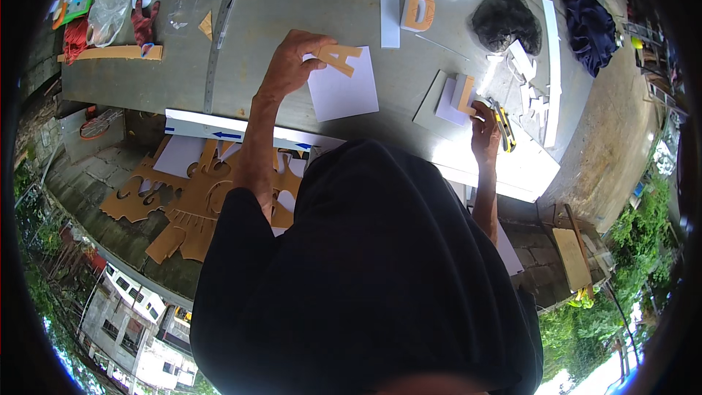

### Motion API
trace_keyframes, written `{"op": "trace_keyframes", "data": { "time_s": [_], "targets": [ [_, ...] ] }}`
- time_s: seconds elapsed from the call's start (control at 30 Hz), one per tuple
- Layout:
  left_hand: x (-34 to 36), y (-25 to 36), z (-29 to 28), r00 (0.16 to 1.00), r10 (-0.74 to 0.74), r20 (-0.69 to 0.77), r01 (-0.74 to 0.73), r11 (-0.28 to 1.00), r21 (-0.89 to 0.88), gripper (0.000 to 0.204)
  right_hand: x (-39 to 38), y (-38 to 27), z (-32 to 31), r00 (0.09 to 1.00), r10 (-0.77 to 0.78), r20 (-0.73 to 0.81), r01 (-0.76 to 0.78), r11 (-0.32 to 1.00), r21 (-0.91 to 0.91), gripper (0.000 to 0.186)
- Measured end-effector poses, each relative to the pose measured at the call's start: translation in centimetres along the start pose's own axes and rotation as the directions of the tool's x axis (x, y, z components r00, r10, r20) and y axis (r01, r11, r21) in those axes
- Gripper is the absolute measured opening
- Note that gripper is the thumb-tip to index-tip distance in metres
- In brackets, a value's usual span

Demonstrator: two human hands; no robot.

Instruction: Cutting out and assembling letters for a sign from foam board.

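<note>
My left hand (pixel 289 65) pinches a flat tan cardboard letter (pixel 338 59) by its edge, above a white square sheet (pixel 344 99) on the grey table. In my right hand (pixel 482 130) is a yellow and black utility knife (pixel 504 128), with the fingers closed around it. Those fingertips are right beside a tan-faced letter with white sides (pixel 462 95), but whether they touch it I cannot tell. Beneath that letter lies a white piece (pixel 448 110), next to a grey sheet (pixel 430 97).
More white-sided letters (pixel 418 11) stand at the far side. A black mesh bundle (pixel 506 21), white scraps (pixel 537 106) and dark cloth (pixel 589 33) lie to the right. A long metal ruler (pixel 212 66) lies left of my left hand. Cut cardboard (pixel 194 205) sits below the table's near edge.
</note>
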State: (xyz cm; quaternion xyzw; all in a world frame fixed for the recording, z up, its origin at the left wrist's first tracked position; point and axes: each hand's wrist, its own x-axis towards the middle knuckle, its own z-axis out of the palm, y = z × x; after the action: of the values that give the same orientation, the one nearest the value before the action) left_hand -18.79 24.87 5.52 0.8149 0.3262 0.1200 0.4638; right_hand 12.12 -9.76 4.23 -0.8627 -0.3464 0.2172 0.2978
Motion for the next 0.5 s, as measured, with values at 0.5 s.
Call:
{"op": "trace_keyframes", "data": {
  "time_s": [0.5],
  "targets": [
    [1.3, 1.1, 4.9, 0.986, 0.115, 0.12, -0.116, 0.993, 0.002, 0.049, 0.2, 0.6, 0.1, 1.0, 0.024, -0.006, -0.022, 0.99, 0.137, 0.052]
  ]
}}
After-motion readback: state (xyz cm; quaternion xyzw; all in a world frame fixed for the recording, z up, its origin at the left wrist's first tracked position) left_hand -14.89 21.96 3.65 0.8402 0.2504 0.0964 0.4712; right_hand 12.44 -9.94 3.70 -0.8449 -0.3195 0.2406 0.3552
